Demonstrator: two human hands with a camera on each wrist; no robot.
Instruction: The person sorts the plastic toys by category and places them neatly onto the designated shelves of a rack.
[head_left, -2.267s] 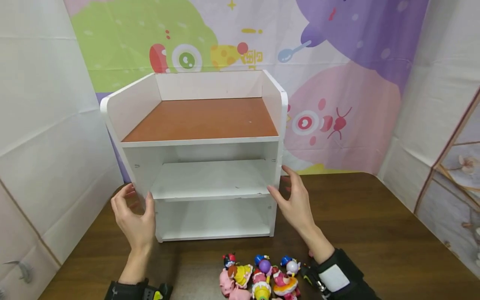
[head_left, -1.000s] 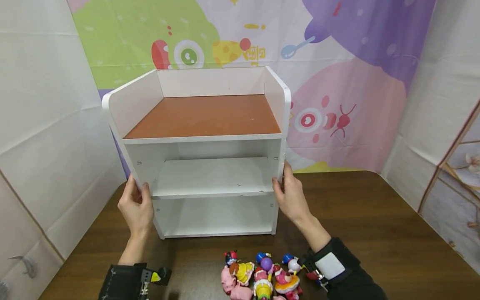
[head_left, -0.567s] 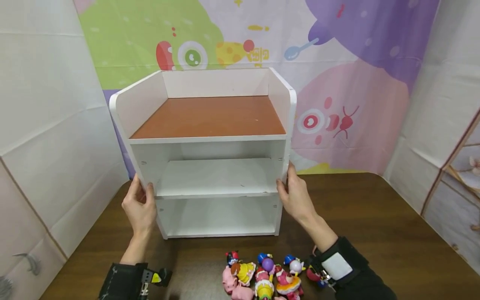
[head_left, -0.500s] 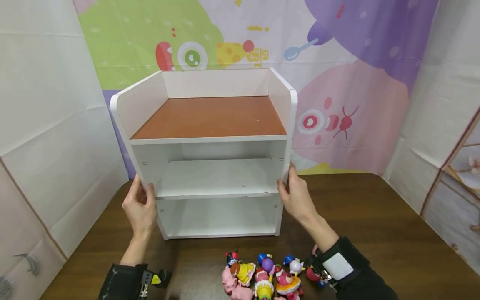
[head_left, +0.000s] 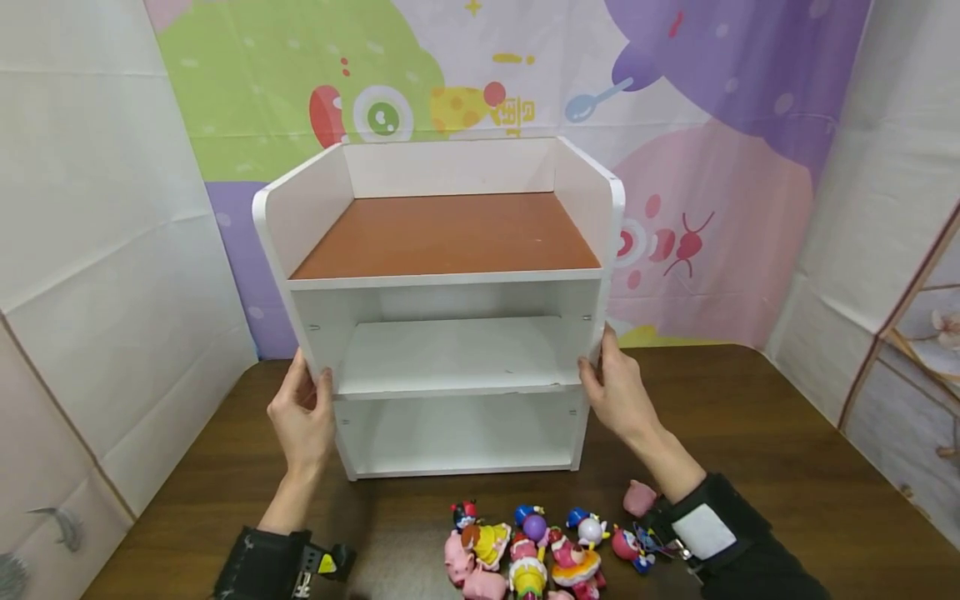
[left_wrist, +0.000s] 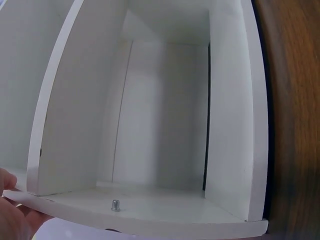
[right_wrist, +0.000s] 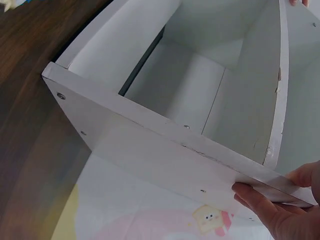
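A white shelf unit (head_left: 450, 277) with an orange-brown top board stands upright on the table, its two lower compartments facing me. My left hand (head_left: 303, 425) grips the front edge of its left side panel, thumb in front and fingers around the outside. On the right side panel, at about the same height, my right hand (head_left: 621, 398) holds the front edge in the same way. The left wrist view has only part of the left hand (left_wrist: 12, 215) at its corner. Fingers of the right hand (right_wrist: 285, 212) press the outer panel in the right wrist view.
Several small toy figures lie in front of the shelf on the brown table (head_left: 712, 417), among them a yellow-dressed doll (head_left: 491, 543) and a pink pig (head_left: 483, 585). Another pink toy (head_left: 640, 497) sits beside my right wrist. A cartoon cloth (head_left: 720, 200) hangs behind.
My hands first stood beside the shelf with spread fingers, then closed on its side panels. Over the last half second, shelf and both hands have shifted to the right.
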